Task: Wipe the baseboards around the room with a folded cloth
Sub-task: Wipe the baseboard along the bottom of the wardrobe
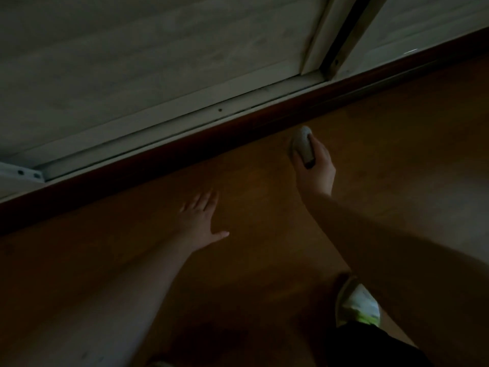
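Two hands show: the right hand [315,165] grips a folded cloth [302,143], just beside the dark baseboard [264,116]; the left hand [202,217] spreads flat on the wooden floor [397,133].

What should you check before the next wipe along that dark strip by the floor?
1. Cloth held firmly in the right hand: ok.
2. Cloth touching the baseboard: not ok, it shows just short of it, over the floor.
3. Left hand out of the wiping path: ok, fingers spread, away from the strip.
4. Cloth still folded: cannot tell, it looks bunched and the picture is dark.
5. Dirt on the baseboard: cannot tell, too dim.
6. Shoe away from the strip: ok.
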`<action>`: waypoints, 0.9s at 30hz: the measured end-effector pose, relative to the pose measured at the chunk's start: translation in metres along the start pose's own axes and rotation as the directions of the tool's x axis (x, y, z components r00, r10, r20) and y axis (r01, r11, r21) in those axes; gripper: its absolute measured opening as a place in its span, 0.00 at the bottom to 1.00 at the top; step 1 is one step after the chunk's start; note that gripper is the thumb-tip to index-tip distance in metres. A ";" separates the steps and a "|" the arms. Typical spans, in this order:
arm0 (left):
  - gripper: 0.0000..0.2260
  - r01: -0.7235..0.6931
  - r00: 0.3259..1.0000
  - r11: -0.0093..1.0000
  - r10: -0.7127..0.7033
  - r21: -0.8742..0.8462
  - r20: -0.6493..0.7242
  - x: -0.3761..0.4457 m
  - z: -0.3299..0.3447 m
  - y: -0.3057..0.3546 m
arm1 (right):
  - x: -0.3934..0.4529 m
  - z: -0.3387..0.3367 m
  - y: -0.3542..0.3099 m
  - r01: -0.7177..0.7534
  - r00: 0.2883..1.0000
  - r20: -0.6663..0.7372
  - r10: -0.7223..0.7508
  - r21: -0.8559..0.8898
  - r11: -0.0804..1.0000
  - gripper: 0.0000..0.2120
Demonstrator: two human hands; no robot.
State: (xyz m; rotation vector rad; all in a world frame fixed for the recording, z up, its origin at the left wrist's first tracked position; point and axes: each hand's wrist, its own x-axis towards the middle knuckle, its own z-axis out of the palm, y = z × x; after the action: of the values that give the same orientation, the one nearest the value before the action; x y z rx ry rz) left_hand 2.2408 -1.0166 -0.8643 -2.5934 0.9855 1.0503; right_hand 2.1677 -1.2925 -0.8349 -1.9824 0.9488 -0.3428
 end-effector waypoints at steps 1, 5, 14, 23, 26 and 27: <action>0.51 -0.001 1.000 1.000 0.001 -0.006 -0.010 0.008 0.008 -0.005 | 0.015 0.003 0.007 -0.005 1.000 -0.018 0.005 -0.006 1.000 0.26; 0.58 0.042 0.998 0.999 -0.043 -0.020 -0.056 0.034 0.039 -0.018 | 0.061 0.010 0.026 -0.015 0.994 -0.108 0.012 -0.026 1.000 0.26; 0.60 0.013 0.990 0.995 -0.027 -0.097 -0.137 0.057 0.071 -0.013 | 0.100 0.042 0.023 -0.036 0.993 -0.109 0.041 0.041 0.999 0.28; 0.52 0.135 0.981 0.982 -0.151 -0.131 -0.124 0.026 0.065 -0.044 | 0.021 0.110 -0.013 0.006 0.997 0.071 -0.013 0.099 0.995 0.26; 0.51 0.161 0.978 0.983 -0.172 -0.093 -0.119 0.014 0.073 -0.062 | -0.016 0.142 -0.027 0.084 0.979 0.179 -0.099 0.091 0.992 0.27; 0.50 0.190 0.970 0.976 -0.203 -0.108 -0.133 0.012 0.077 -0.064 | -0.026 0.152 -0.033 0.088 0.977 0.185 -0.105 0.095 0.992 0.27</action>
State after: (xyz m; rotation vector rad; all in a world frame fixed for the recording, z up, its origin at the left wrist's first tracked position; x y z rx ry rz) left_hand 2.2457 -0.9440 -0.9342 -2.8072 0.7018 0.8921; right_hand 2.2517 -1.1712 -0.8917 -1.9467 0.7069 -0.2396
